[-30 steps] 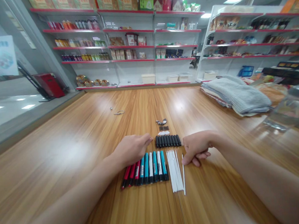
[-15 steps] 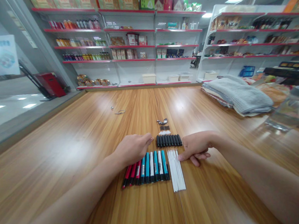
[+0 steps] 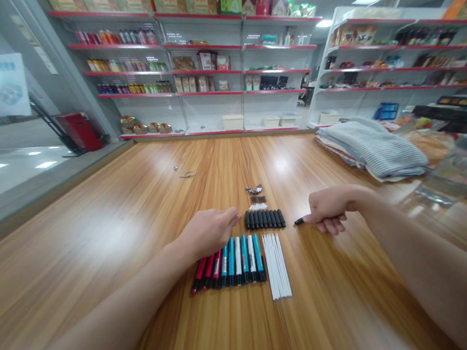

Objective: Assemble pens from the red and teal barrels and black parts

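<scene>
Between the thumb and fingers of my right hand (image 3: 328, 209) is a small black pen grip (image 3: 299, 221), held just above the wood right of the others. My left hand (image 3: 212, 230) is closed at the left end of a row of black pen grips (image 3: 264, 219); whatever its fingertips hold, if anything, is hidden. Below that hand lies a row of pen barrels (image 3: 231, 261) in red, blue and white with black ends. White refill tubes (image 3: 276, 265) lie side by side to their right. Beyond the grips are small white tips (image 3: 257, 207), dark springs (image 3: 258, 199) and silvery clips (image 3: 254, 189).
Folded striped cloths (image 3: 374, 146) are stacked at the right of the wooden table (image 3: 137, 207), beside a clear container (image 3: 454, 174). A thin loop (image 3: 188, 174) lies toward the back left. Stocked shelves (image 3: 203, 49) stand behind the table.
My right hand has moved right and slightly up, away from the row's right end, with one black pen grip now showing in its fingers. My left hand has stayed nearly still.
</scene>
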A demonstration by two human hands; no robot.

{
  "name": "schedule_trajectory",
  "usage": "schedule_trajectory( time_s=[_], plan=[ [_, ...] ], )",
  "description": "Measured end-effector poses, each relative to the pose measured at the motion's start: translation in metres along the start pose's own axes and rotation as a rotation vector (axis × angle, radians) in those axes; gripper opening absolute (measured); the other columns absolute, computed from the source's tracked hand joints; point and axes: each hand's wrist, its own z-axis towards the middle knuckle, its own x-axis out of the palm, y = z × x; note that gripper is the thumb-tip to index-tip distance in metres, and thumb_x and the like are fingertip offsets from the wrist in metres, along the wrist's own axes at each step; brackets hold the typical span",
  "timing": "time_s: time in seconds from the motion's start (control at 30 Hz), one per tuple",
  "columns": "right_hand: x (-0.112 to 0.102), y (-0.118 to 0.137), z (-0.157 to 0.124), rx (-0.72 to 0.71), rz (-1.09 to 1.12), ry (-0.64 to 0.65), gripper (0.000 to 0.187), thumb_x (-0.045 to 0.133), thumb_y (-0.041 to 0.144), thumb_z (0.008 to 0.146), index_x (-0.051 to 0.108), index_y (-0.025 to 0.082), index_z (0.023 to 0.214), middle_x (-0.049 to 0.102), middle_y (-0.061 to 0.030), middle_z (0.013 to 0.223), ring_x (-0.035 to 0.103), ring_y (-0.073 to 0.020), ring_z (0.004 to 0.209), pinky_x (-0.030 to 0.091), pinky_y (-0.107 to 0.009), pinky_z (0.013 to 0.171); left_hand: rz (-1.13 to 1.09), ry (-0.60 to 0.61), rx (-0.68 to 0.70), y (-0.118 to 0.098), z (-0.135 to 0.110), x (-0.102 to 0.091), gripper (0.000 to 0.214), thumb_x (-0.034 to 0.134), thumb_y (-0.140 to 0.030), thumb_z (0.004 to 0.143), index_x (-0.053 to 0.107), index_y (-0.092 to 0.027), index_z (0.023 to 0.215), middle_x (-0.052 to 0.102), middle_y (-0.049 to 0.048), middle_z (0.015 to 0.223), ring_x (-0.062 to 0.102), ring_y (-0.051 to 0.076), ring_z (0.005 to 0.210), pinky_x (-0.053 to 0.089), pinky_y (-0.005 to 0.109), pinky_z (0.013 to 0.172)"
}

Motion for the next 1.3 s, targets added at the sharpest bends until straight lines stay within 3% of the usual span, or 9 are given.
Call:
schedule_trajectory(
  time_s=[0.23, 0.5, 0.67, 0.83, 1.0, 1.3],
  plan=[
    [0.002, 0.006, 0.012, 0.038, 0.194, -0.204, 0.054, 0.055, 0.058, 0.082, 0.065, 0.006, 0.073, 0.068, -0.0126, 0.061, 0.059, -0.0111, 0.045, 0.035, -0.018, 0.037, -0.003, -0.010, 0.004, 0.000, -0.001, -0.001, 0.033, 0.030, -0.038, 0.098, 0.058, -0.021, 0.100, 0.070, 0.0069, 0.085, 0.067, 0.020, 0.078, 0.048, 0.029, 0.068],
    [0.001, 0.007, 0.014, 0.077, 0.216, -0.222, 0.038, 0.065, 0.045, 0.076, 0.067, 0.007, 0.071, 0.068, -0.0122, 0.060, 0.060, -0.0117, 0.045, 0.038, -0.017, 0.036, -0.028, -0.005, 0.003, 0.000, 0.000, -0.002, 0.032, 0.030, -0.039, 0.098, 0.057, -0.022, 0.099, 0.069, 0.0070, 0.085, 0.067, 0.021, 0.080, 0.048, 0.029, 0.068],
    [0.003, 0.016, 0.010, 0.025, 0.186, -0.254, 0.029, 0.064, 0.036, 0.073, 0.068, 0.008, 0.068, 0.070, -0.0114, 0.064, 0.062, -0.0116, 0.048, 0.041, -0.017, 0.039, -0.034, -0.010, 0.001, 0.001, 0.000, -0.001, 0.030, 0.032, -0.038, 0.097, 0.057, -0.022, 0.099, 0.069, 0.0063, 0.084, 0.067, 0.020, 0.081, 0.048, 0.029, 0.069],
    [0.008, 0.025, 0.012, -0.120, 0.200, -0.331, 0.025, 0.058, 0.033, 0.073, 0.067, 0.011, 0.068, 0.071, -0.0096, 0.069, 0.062, -0.0109, 0.050, 0.038, -0.017, 0.039, -0.033, -0.011, -0.004, 0.000, 0.000, -0.002, 0.031, 0.032, -0.039, 0.097, 0.058, -0.022, 0.099, 0.070, 0.0067, 0.086, 0.067, 0.021, 0.081, 0.048, 0.029, 0.069],
    [0.012, 0.030, 0.014, -0.153, 0.189, -0.309, 0.023, 0.058, 0.035, 0.072, 0.061, 0.013, 0.066, 0.068, -0.0067, 0.064, 0.059, -0.0109, 0.048, 0.029, -0.019, 0.036, -0.019, 0.000, -0.001, 0.000, 0.000, -0.002, 0.032, 0.031, -0.039, 0.098, 0.058, -0.022, 0.101, 0.070, 0.0065, 0.086, 0.067, 0.021, 0.082, 0.048, 0.029, 0.069],
    [0.011, 0.021, 0.018, -0.278, 0.132, -0.288, 0.020, 0.055, 0.034, 0.076, 0.058, 0.015, 0.074, 0.064, -0.0020, 0.063, 0.051, -0.0076, 0.046, 0.027, -0.019, 0.037, 0.020, -0.003, 0.016, 0.001, 0.000, 0.001, 0.035, 0.027, -0.039, 0.098, 0.057, -0.022, 0.102, 0.070, 0.0068, 0.086, 0.067, 0.022, 0.080, 0.046, 0.029, 0.065]
  ],
)
